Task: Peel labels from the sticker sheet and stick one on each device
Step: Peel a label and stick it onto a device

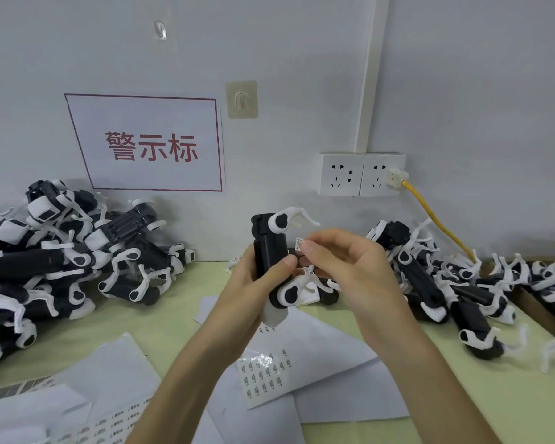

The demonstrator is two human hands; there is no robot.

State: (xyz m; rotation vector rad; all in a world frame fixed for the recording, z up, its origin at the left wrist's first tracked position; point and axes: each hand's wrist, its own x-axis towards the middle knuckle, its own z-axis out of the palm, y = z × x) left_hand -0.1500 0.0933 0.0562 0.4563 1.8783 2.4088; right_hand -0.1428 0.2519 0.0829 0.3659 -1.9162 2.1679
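Your left hand (257, 277) grips the black-and-white device (271, 251) upright; your right hand (340, 261) pinches a small label (299, 243) just beside it.

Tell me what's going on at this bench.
A person is labelling small black-and-white devices. The left hand grips one device upright above the table, while the right hand pinches a small printed label right beside its black body; whether it touches yet is unclear. The sticker sheet lies on loose paper below with labels left on it. The left heap and right heap hold more of these devices.
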